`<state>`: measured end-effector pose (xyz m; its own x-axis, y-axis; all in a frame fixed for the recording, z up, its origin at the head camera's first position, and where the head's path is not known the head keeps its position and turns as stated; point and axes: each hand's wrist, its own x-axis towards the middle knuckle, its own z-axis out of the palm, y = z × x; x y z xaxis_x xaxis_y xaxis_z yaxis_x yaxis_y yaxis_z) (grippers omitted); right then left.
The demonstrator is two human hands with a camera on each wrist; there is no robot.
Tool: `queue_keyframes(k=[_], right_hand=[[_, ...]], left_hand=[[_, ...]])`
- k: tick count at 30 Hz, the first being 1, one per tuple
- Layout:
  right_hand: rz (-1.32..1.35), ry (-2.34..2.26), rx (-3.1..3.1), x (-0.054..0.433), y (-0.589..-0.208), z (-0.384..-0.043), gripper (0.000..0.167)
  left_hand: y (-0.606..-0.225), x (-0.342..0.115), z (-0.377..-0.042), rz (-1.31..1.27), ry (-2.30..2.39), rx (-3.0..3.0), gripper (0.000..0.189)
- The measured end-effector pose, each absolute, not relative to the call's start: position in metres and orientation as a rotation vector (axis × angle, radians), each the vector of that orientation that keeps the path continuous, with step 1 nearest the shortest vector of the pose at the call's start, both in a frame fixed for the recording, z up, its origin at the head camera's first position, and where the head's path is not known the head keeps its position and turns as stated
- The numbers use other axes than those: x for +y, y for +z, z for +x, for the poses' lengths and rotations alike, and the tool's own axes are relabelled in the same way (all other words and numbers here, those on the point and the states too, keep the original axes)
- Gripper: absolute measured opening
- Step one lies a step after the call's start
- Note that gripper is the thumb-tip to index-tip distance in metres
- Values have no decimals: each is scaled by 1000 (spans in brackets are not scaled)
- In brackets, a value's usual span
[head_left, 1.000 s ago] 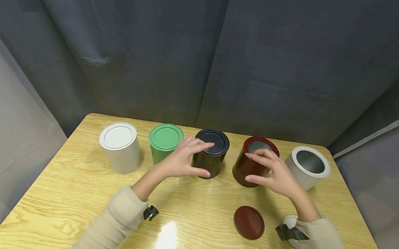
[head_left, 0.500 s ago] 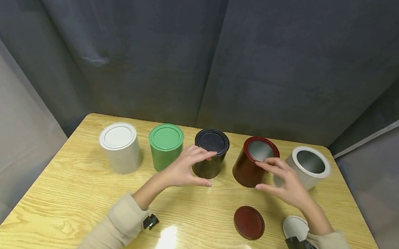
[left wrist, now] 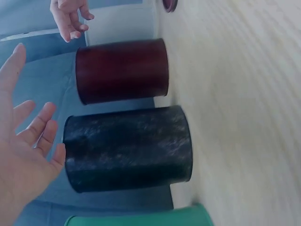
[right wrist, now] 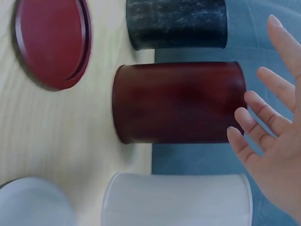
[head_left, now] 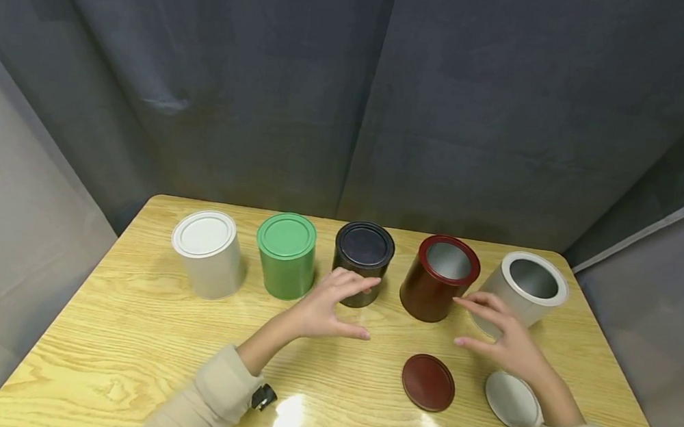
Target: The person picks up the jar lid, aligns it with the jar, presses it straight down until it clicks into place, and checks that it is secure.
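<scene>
My left hand (head_left: 329,312) hovers in front of the black can (head_left: 363,246), thumb and fingers spread apart with nothing between them. That can has its black lid on. My right hand (head_left: 503,335) is likewise spread and holds nothing, in front of the white open can (head_left: 494,304) and just right of the dark red can (head_left: 430,291). Both of these cans stand without lids, their grey insides showing. On the table lie the dark red lid (head_left: 427,382) and, below my right wrist, the white lid (head_left: 509,400). In the right wrist view the dark red can (right wrist: 178,101) stands beyond my fingertips.
Further left stand a green can (head_left: 285,256) and a white can (head_left: 204,255), each with its lid on. The wooden table (head_left: 119,343) is backed by a dark grey curtain (head_left: 254,95). Small black wrist cameras sit at both cuffs.
Both hands have drawn back towards the table's front, and the right one has also moved right, away from the dark red can. More of the white lid now shows. Cans and lids stay put.
</scene>
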<state>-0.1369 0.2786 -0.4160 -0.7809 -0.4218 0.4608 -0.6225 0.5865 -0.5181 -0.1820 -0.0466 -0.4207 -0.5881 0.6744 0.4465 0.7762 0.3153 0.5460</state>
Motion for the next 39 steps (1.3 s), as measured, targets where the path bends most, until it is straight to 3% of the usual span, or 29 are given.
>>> queue_keyframes(k=[17, 39], right_hand=[[771, 1019, -2638, 300, -451, -124, 72], [890, 970, -2744, 313, -494, -115, 80]], left_hand=[[-442, -27, -176, -1405, -1065, -2498, 84], [-478, 4, -172, -1504, -851, -2685, 92]])
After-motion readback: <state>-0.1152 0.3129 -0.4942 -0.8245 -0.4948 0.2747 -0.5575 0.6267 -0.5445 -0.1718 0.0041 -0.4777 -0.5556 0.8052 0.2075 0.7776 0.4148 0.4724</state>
